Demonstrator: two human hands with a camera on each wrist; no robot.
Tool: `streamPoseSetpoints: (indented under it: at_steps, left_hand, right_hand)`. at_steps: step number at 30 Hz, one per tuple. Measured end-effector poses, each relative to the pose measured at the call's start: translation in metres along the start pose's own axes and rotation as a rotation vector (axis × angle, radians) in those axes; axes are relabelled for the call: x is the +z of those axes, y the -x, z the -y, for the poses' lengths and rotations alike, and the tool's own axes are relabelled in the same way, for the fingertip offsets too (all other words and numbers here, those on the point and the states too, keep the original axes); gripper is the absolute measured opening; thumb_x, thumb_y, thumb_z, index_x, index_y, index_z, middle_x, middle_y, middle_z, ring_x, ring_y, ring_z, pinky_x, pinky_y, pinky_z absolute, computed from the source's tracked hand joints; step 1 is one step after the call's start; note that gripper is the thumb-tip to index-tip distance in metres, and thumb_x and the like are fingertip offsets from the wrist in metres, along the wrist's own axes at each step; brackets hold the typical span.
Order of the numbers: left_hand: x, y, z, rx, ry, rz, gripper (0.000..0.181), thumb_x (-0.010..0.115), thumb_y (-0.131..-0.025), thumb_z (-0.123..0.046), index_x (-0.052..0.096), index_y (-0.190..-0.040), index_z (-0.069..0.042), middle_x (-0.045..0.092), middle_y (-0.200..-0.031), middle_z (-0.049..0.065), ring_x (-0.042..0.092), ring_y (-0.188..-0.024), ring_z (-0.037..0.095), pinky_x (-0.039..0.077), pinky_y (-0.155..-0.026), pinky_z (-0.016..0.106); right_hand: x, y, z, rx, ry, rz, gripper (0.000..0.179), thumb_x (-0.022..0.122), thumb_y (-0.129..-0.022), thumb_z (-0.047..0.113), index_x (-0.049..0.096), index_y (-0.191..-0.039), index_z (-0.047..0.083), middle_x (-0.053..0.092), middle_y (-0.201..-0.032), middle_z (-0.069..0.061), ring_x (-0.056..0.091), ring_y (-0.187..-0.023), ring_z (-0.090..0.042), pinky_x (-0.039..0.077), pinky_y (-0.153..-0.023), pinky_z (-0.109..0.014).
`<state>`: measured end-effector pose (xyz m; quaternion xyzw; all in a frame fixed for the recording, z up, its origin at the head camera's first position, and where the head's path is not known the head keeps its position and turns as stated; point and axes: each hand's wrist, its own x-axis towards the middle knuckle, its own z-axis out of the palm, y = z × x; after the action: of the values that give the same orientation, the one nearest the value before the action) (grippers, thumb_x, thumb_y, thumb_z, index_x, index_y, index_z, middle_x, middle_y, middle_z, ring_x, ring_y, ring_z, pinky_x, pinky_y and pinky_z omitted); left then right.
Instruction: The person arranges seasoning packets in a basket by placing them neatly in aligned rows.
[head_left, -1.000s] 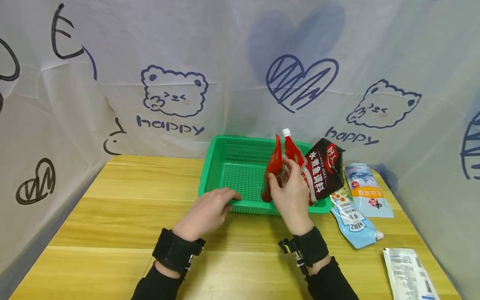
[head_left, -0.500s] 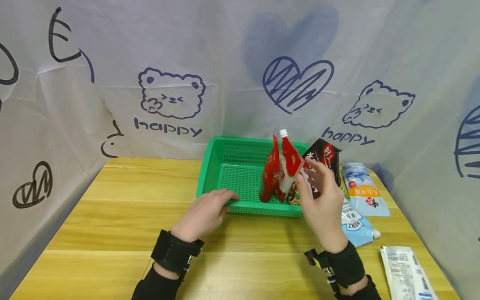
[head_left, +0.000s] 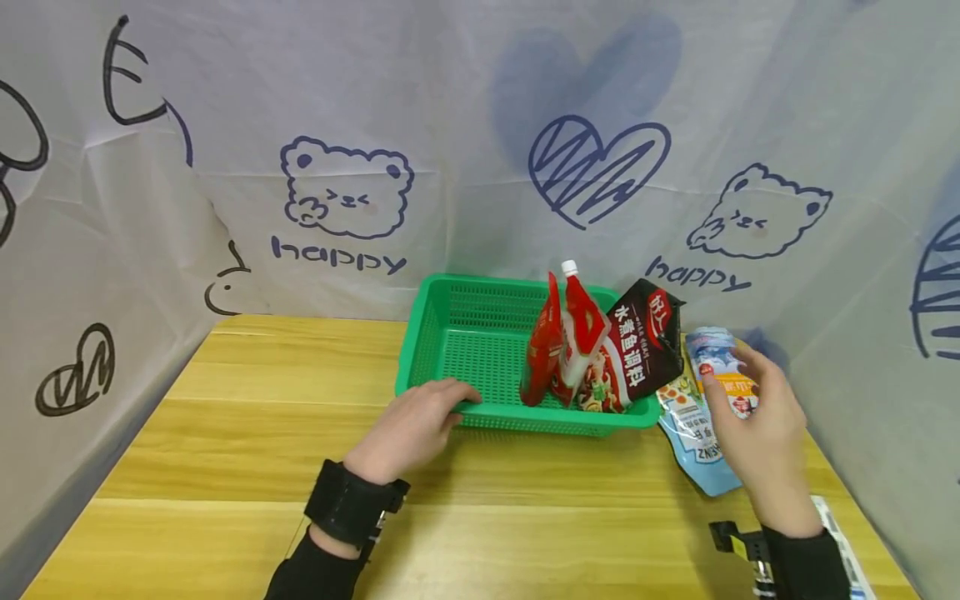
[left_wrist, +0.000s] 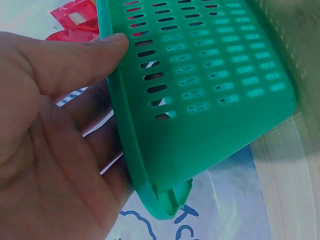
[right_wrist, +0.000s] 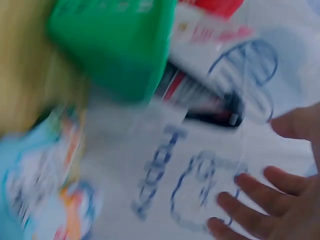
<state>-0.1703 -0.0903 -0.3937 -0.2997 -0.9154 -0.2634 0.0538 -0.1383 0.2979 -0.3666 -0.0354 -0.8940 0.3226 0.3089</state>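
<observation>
My left hand (head_left: 408, 425) grips the near rim of a green plastic basket (head_left: 498, 410); in the left wrist view the thumb (left_wrist: 85, 60) lies on the outer wall and the fingers pass behind the rim. Inside the basket stand a red packet (head_left: 542, 358), a red pouch with a white cap (head_left: 581, 333) and a black seasoning packet (head_left: 648, 342) that leans over the right end. With fingers spread and holding nothing, my right hand (head_left: 761, 433) hovers over a light-blue Heinz pouch (head_left: 692, 433) and a blue, orange and white pouch (head_left: 708, 343).
A white packet (head_left: 838, 533) lies at the table's right edge, partly behind the right wrist. The wooden table (head_left: 247, 433) backs onto a white sheet (head_left: 480, 167) with drawings, which also rises at both sides. The basket stands close to that back sheet.
My right hand has let go of the red pouch in the basket and moved right, past the black packet, over the pouches beside it. The left hand has stayed at the rim.
</observation>
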Motion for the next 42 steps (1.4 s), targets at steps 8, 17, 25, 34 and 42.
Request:
streamPoseSetpoints:
  at_steps: [8,17,25,34,42]
  left_hand:
    - [-0.001,0.001,-0.001,0.005,-0.002,-0.012,0.031,0.070,-0.094,0.006,0.072,-0.123,-0.007,0.073,-0.122,0.007,0.069,-0.114,0.028,0.057,-0.097,0.043]
    - [-0.001,0.001,0.000,-0.015,-0.004,-0.008,0.030,0.070,-0.095,0.004,0.072,-0.123,-0.008,0.073,-0.122,0.007,0.069,-0.114,0.028,0.057,-0.097,0.043]
    - [0.000,0.001,-0.001,-0.017,-0.004,0.001,0.030,0.070,-0.096,0.004,0.072,-0.124,-0.008,0.073,-0.123,0.007,0.068,-0.115,0.028,0.056,-0.098,0.043]
    - [-0.001,0.000,-0.001,-0.016,-0.002,0.012,0.030,0.069,-0.096,0.003,0.071,-0.125,-0.008,0.072,-0.125,0.007,0.068,-0.116,0.029,0.056,-0.099,0.043]
    - [0.000,0.001,0.000,-0.016,-0.006,0.010,0.031,0.069,-0.096,0.003,0.071,-0.125,-0.008,0.072,-0.124,0.006,0.068,-0.116,0.028,0.056,-0.098,0.042]
  right_hand:
    - [-0.050,0.012,-0.083,0.251,0.269,0.432,0.077,0.059,-0.105,0.037,0.030,-0.148,-0.019,0.037,-0.143,-0.046,0.042,-0.123,-0.064,0.040,-0.094,-0.076]
    - [-0.072,0.038,-0.146,0.497,0.448,0.742,0.108,0.067,-0.094,0.060,0.025,-0.143,-0.026,0.035,-0.134,-0.049,0.043,-0.117,-0.062,0.042,-0.100,-0.073]
    - [-0.073,0.054,-0.153,0.681,0.447,0.769,0.122,0.071,-0.084,0.074,0.022,-0.140,-0.023,0.040,-0.127,-0.046,0.051,-0.101,-0.049,0.051,-0.092,-0.065]
    - [-0.071,0.055,-0.152,0.638,0.487,0.734,0.119,0.073,-0.083,0.072,0.027,-0.140,-0.022,0.043,-0.127,-0.046,0.051,-0.100,-0.048,0.049,-0.095,-0.066]
    - [-0.069,0.054,-0.149,0.589,0.510,0.729,0.109,0.075,-0.086,0.064,0.037,-0.142,-0.021,0.044,-0.131,-0.046,0.052,-0.103,-0.049,0.047,-0.097,-0.068]
